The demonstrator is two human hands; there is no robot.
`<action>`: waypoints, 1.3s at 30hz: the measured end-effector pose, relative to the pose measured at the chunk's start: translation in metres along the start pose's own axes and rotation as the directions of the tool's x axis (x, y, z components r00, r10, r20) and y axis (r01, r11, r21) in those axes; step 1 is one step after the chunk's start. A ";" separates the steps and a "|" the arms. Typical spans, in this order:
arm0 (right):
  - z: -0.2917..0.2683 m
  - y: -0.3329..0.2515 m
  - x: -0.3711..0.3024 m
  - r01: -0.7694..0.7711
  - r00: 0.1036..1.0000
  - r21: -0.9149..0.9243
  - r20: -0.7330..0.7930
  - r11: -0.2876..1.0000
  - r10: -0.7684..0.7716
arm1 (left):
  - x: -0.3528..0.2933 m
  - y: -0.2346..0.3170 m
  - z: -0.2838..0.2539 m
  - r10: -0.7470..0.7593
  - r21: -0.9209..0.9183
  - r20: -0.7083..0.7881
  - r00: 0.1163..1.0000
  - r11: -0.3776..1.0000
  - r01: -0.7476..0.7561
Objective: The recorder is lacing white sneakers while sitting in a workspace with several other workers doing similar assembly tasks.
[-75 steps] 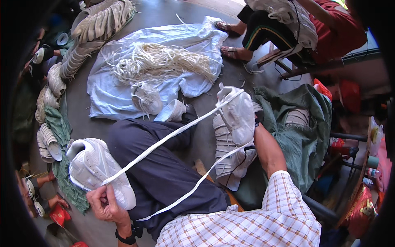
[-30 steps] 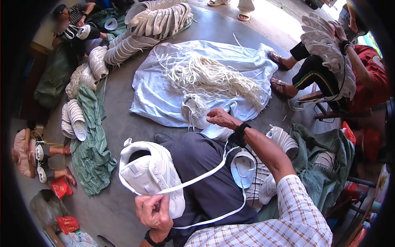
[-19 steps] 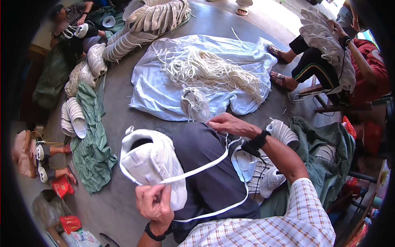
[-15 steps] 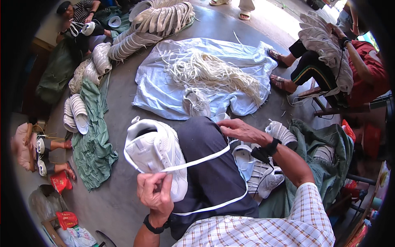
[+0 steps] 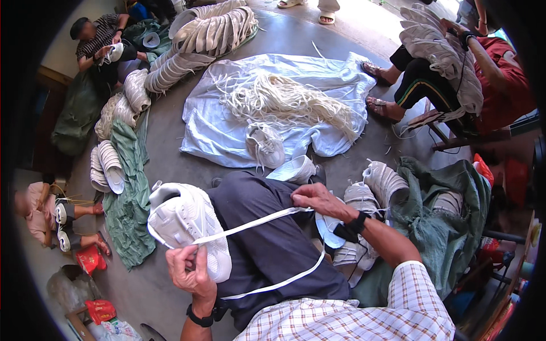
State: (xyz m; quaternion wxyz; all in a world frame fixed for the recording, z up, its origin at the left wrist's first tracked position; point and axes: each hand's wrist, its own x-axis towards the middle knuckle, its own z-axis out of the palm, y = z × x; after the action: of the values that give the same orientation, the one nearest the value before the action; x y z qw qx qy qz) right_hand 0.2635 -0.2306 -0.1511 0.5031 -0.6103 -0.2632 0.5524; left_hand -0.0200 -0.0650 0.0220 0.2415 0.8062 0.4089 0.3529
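Note:
A white sneaker (image 5: 187, 224) rests against my dark-trousered knee. Beside its lower edge, the fingers of my left hand (image 5: 191, 271) pinch the white shoelace where it meets the shoe. From there the shoelace (image 5: 256, 223) runs taut up to my right hand (image 5: 321, 200), whose fingers are closed on it over my other leg. A second stretch of the lace loops down across my thigh. Both wrists wear black bands. Past my knee, another laced sneaker (image 5: 265, 146) sits on a pale blue-white sheet (image 5: 207, 122).
A heap of cream laces (image 5: 290, 105) covers the sheet's middle. Nested shoe uppers (image 5: 216, 34) curve along the far left, by green cloth (image 5: 133, 210). More stacked uppers (image 5: 384, 182) and a green sack (image 5: 438, 187) are at my right. Several people sit around with shoes.
The sneaker and my left hand appear further left and lower. My right hand has shifted slightly lower, with the lace still stretched between both hands. The whole view has moved a little.

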 end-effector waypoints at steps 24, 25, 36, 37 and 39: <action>-0.015 0.072 0.252 -0.024 0.999 -0.458 -0.040 0.889 0.007 | 0.009 0.006 0.008 0.048 0.101 0.038 0.998 0.994 -0.052; -0.018 0.079 0.265 0.028 0.993 -0.516 -0.083 0.856 -0.083 | 0.012 0.005 0.008 0.094 0.095 0.093 0.991 0.990 -0.103; 0.013 0.079 0.321 -0.286 0.958 0.110 0.038 0.952 0.283 | 0.016 0.001 0.002 0.202 0.220 0.162 0.966 0.947 -0.235; 0.001 0.092 0.322 -0.288 0.954 0.101 -0.056 0.952 0.295 | 0.016 0.001 0.006 0.210 0.193 0.168 0.963 0.951 -0.241; -0.007 0.107 0.323 -0.258 0.943 0.114 -0.187 0.959 0.276 | 0.014 0.001 0.010 0.209 0.159 0.171 0.963 0.959 -0.236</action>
State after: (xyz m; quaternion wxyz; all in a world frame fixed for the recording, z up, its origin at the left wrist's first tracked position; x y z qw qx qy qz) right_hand 0.3259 0.0124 -0.3807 0.4737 -0.6704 -0.1013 0.5620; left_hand -0.0060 -0.0548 0.0215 0.1577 0.8900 0.3257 0.2775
